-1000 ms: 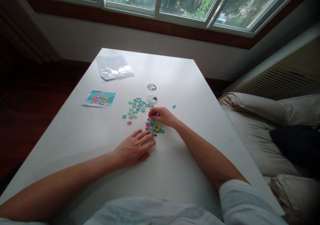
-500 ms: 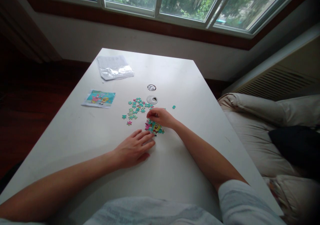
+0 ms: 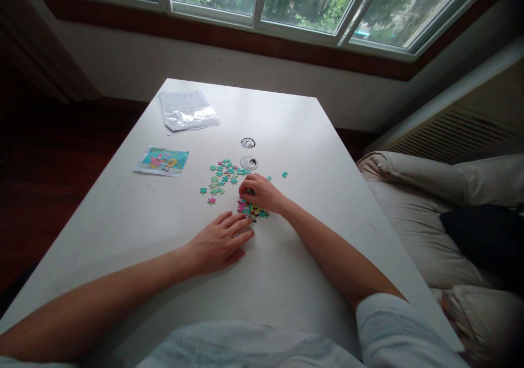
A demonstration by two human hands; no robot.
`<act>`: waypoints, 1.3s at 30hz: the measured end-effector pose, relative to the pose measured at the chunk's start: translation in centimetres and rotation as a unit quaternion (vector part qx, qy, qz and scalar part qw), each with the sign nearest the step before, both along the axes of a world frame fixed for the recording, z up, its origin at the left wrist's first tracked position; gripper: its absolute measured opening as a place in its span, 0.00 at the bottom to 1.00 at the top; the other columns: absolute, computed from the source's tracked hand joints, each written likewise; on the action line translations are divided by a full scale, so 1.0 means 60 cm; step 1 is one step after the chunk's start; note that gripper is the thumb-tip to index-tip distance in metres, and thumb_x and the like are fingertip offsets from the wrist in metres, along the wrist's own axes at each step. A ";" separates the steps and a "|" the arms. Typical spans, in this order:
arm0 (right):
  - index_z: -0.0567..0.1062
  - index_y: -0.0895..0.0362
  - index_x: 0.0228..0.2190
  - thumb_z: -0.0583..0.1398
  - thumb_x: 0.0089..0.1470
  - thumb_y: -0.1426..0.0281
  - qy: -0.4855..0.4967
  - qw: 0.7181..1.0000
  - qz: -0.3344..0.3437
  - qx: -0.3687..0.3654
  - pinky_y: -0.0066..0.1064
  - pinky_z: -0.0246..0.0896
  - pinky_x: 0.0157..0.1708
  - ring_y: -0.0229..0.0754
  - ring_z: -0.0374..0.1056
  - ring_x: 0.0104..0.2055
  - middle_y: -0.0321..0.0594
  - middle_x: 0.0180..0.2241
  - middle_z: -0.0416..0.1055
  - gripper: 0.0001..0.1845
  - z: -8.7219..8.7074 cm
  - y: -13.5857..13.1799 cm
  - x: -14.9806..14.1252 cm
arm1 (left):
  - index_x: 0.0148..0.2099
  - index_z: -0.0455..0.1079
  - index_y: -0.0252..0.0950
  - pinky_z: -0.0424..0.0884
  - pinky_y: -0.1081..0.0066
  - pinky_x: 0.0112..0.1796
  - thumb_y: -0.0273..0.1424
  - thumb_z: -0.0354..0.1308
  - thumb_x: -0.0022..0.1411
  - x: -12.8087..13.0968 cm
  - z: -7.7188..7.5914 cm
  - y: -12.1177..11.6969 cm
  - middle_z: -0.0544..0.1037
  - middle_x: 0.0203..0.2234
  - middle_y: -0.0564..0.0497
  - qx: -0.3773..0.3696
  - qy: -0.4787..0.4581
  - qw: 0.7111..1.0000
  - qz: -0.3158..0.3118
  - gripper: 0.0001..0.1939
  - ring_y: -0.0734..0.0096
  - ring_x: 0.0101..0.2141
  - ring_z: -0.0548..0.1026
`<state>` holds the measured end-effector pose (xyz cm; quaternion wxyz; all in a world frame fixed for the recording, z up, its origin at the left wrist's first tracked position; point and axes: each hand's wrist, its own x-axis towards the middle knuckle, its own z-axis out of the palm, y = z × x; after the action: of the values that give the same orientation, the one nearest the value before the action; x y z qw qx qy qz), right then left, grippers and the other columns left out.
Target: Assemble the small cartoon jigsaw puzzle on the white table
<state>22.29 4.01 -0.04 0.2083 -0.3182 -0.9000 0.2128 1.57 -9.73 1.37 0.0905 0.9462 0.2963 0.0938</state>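
Right fingers (image 3: pixel 249 179) have shifted nearer, the joined puzzle (image 3: pixel 252 212) partly beneath them

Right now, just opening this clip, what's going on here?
A person is handling a jigsaw on a white table. The right hand has its fingers bent over the far side of a partly joined patch; whether they grip a piece is hard to tell. The left hand lies spread, fingertips at the patch's near left edge. Loose pieces lie mostly beyond the patch and to its left, and a printed picture lies farther left.
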 end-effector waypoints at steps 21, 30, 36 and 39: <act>0.80 0.53 0.35 0.63 0.58 0.73 -0.015 0.996 -0.090 0.012 0.35 0.56 0.46 0.44 0.66 0.42 0.39 0.36 0.74 0.05 -0.003 -0.002 -0.006 | 0.64 0.63 0.39 0.57 0.49 0.64 0.35 0.54 0.70 -0.002 0.001 0.001 0.63 0.66 0.42 -0.010 0.013 1.000 -0.001 0.23 0.51 0.64 0.62; 0.79 0.54 0.35 0.58 0.60 0.76 0.089 0.991 -0.102 -0.009 0.31 0.61 0.41 0.40 0.69 0.37 0.39 0.37 0.77 0.10 -0.013 0.014 0.011 | 0.64 0.63 0.39 0.57 0.49 0.64 0.35 0.54 0.70 -0.001 0.000 0.001 0.63 0.66 0.42 -0.007 0.008 1.000 -0.002 0.23 0.51 0.65 0.61; 0.79 0.54 0.35 0.58 0.59 0.74 0.124 0.983 -0.134 -0.007 0.30 0.61 0.38 0.39 0.68 0.33 0.38 0.35 0.78 0.09 -0.019 0.019 0.017 | 0.62 0.65 0.38 0.61 0.52 0.62 0.34 0.53 0.71 -0.001 0.004 0.001 0.66 0.64 0.42 0.004 -0.008 1.000 -0.014 0.20 0.53 0.61 0.65; 0.79 0.54 0.36 0.59 0.58 0.74 0.135 0.980 -0.143 -0.004 0.30 0.61 0.36 0.39 0.68 0.33 0.37 0.34 0.77 0.09 -0.020 0.019 0.018 | 0.60 0.67 0.38 0.65 0.55 0.59 0.32 0.51 0.71 -0.002 0.009 0.003 0.69 0.62 0.44 0.001 -0.024 1.000 -0.015 0.17 0.57 0.57 0.69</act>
<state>23.38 5.16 -1.23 0.3552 -0.4130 -0.8077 0.2258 1.45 -9.56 1.94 0.0984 0.9481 0.2794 0.1154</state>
